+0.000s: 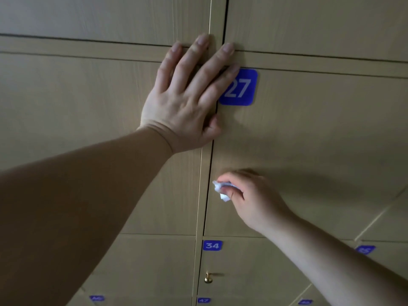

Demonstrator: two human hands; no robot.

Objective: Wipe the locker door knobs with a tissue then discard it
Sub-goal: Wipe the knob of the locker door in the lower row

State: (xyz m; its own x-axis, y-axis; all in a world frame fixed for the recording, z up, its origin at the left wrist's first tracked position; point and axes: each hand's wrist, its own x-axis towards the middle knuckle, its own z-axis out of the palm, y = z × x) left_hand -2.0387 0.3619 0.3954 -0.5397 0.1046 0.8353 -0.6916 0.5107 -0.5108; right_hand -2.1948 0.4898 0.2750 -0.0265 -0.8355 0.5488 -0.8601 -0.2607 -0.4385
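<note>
Up on the shut, pale wood-grain locker doors (77, 96), the left hand (183, 100) lies flat with straight fingers spread across the seam, one fingertip touching the glossy blue square plate 27 (241, 87). Lower right, the right hand (251, 195) pinches a crumpled white tissue (221, 191) at that door's left edge. Below, a small round brass knob (208, 278) sits under plate 34 (212, 245).

One view: head cam, wide-angle. Faces fwd at locker wall (320, 140), v. near; doors fill whole frame. Left hand (183, 102) lies flat on them, right hand (249, 197) also at door face. Upper centre: plate 27 (239, 87). Bottom edge: plate 34 (212, 245) and plate 47 (203, 300), seen steeply downward. Door lines bow w/ lens.
</note>
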